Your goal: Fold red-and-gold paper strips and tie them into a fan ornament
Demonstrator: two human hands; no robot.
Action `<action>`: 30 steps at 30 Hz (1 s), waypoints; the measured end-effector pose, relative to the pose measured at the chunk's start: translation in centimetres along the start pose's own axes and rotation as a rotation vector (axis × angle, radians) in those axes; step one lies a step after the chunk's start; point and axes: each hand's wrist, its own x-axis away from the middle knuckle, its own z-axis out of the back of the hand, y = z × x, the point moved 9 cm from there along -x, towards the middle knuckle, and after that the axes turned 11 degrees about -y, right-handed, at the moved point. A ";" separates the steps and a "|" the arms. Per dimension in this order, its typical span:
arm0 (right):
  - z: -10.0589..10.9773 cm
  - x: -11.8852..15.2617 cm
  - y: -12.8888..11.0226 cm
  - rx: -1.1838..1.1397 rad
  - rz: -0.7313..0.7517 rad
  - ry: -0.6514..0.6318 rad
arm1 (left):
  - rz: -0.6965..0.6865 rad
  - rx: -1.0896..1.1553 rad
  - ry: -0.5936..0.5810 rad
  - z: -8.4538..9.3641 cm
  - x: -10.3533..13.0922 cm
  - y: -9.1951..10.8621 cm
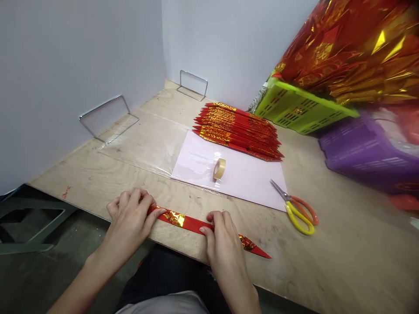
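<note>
A narrow folded strip of red and gold paper [193, 224] with a pointed right end lies along the table's front edge. My left hand [132, 211] pinches it near its left end, which the fingers hide. Farther right, my right hand [224, 237] grips the same strip between thumb and fingers, its tip sticking out beyond the hand. Behind the hands, a roll of tape [219, 168] stands on edge on a white sheet [248, 179] in clear plastic. A stack of similar red and gold folded strips [237, 128] rests on the sheet's far side.
Scissors with yellow and orange handles [296, 209] lie at the sheet's right corner. Two bent wire stands [121, 97] are by the walls. At right, a green basket [304, 107] holds red and gold foil pieces [353, 52], with a purple basket [366, 150] beside it.
</note>
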 end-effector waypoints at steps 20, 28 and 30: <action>4.9 1.3 7.5 -0.022 -0.092 0.023 | -0.306 0.257 -0.171 -0.9 -0.8 6.3; 6.4 2.0 11.2 -0.006 -0.307 0.039 | -0.324 0.127 -0.126 -2.1 -1.6 9.5; 6.3 2.1 9.8 0.048 -0.282 0.084 | -0.328 0.115 -0.134 -2.1 -1.7 9.3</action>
